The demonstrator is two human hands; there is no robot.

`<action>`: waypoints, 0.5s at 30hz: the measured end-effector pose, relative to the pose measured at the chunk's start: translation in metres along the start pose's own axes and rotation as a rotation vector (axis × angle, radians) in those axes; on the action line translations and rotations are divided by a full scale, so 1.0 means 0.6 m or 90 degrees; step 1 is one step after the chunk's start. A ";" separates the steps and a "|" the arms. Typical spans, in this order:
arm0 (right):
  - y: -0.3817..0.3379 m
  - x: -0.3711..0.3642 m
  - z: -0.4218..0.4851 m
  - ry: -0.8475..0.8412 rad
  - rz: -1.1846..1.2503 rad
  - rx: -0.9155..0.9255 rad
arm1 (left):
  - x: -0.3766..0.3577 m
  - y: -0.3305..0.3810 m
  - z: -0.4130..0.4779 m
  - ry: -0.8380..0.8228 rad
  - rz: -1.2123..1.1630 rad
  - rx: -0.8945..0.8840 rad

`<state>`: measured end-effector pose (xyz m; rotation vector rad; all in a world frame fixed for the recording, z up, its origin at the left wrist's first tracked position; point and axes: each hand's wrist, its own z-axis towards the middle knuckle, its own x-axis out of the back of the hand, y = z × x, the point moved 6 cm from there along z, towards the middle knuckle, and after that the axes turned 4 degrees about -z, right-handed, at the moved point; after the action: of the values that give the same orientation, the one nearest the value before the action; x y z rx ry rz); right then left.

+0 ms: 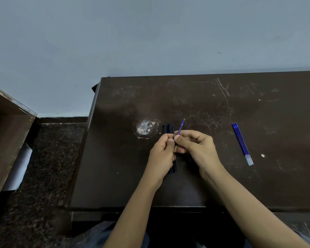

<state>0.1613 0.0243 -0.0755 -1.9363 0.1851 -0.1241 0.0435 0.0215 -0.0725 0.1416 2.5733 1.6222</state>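
My left hand (162, 154) grips a dark pen body, most of it hidden by my fingers. More dark pen bodies (168, 128) lie under my hands on the dark brown table (204, 185), their ends showing above and below my left hand. My right hand (197, 149) pinches a thin blue refill (181, 126) whose tip points up and away. Both hands meet at the table's middle. A bundle of three blue refills (242, 143) lies on the table to the right, apart from my hands.
A worn pale round patch (145, 128) marks the tabletop left of the pens. A brown wooden cabinet (5, 133) stands at the far left across a dark speckled floor (48, 167). A grey-blue wall (150, 36) rises behind the table.
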 end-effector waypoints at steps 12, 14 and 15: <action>-0.138 -0.010 0.194 0.021 -0.565 0.231 | 0.011 -0.008 0.008 0.026 -0.019 0.009; -0.111 -0.020 0.213 -0.034 -0.685 0.229 | 0.012 -0.009 0.009 0.025 -0.023 0.012; -0.100 -0.026 0.216 -0.048 -0.732 0.239 | 0.011 -0.009 0.010 0.024 -0.022 0.014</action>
<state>0.1730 0.1673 -0.0668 -1.4504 -0.9555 -0.7739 0.0373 0.0253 -0.0802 0.0690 2.6077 1.5998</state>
